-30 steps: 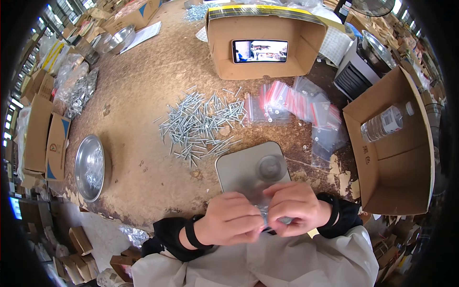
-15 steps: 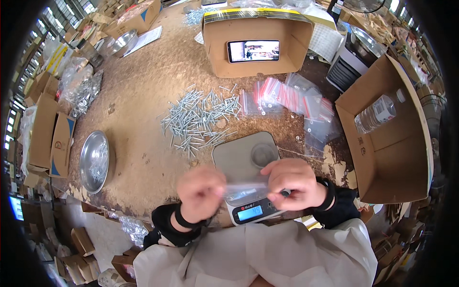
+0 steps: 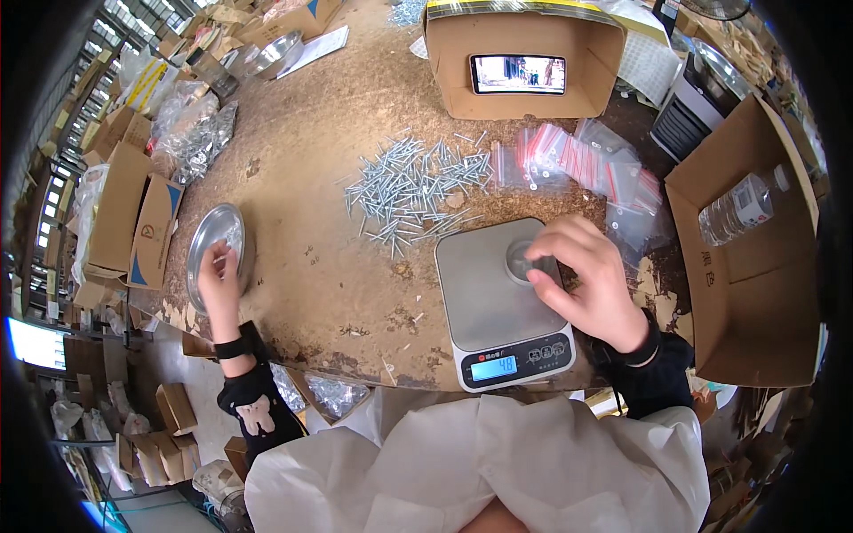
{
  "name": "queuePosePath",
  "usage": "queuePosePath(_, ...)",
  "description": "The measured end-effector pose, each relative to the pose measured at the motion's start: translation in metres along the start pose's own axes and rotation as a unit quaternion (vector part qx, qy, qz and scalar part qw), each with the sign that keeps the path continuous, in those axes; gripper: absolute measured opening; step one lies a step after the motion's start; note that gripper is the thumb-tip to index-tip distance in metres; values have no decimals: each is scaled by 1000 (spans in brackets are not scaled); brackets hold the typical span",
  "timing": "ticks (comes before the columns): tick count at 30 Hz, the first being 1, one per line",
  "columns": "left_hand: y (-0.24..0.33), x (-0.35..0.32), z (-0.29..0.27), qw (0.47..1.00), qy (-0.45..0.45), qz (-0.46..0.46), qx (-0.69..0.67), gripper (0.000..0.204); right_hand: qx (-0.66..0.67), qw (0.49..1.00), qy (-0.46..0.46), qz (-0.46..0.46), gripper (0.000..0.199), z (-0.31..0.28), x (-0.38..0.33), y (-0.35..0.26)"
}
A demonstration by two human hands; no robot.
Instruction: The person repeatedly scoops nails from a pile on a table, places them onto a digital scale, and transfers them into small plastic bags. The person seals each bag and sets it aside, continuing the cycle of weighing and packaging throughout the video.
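Observation:
My left hand [image 3: 220, 280] is over the metal bowl [image 3: 197, 258] on the left, its fingers closed together beside clear plastic lying in it. What they pinch, if anything, I cannot make out. On the right, my right hand [image 3: 586, 275] hovers over the digital scale [image 3: 489, 311], thumb and fingers curved and apart. Its fingertips overlap a small round clear dish [image 3: 517, 263] on the weighing plate; whether they touch it I cannot tell. Beyond the scale lies a loose heap of silver screws [image 3: 413, 186]. Clear zip bags with red strips [image 3: 569, 160] are spread beside the heap.
A phone [image 3: 518, 75] leans inside an open cardboard box [image 3: 449, 80] at the back. Another open carton [image 3: 755, 293] with a clear bottle [image 3: 737, 211] stands at the right. Cartons [image 3: 133, 213] and crumpled plastic [image 3: 197, 138] line the left edge.
My hands have parted; before, both held clear plastic above the scale. The left has gone to the metal bowl, the right has moved up to the dish. The view has shifted.

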State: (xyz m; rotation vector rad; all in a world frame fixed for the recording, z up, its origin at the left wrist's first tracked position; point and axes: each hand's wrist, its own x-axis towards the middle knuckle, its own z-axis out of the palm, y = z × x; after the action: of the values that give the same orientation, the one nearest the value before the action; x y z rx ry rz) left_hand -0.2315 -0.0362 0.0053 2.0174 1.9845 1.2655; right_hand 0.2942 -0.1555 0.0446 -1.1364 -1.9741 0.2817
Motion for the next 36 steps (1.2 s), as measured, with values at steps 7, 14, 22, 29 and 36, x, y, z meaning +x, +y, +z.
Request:
queuePosePath(7,179,-14,109,943,-274,164,-93,44,-73,981,-178,31,77,2,-4,5)
queuePosePath(14,246,6,208,878,-379,291,39,83,-81,980,-181,13,76,2,-4,9)
queuePosePath(22,235,10,218,880,-387,275,-2,39,-95,979,-179,6,74,5,-6,9)
queuePosePath(29,239,6,215,888,-375,267,4,30,-93,981,-170,12,74,4,-7,10)
queuePosePath(36,228,11,220,879,-366,298,-71,23,-85,980,-180,23,76,4,-8,13)
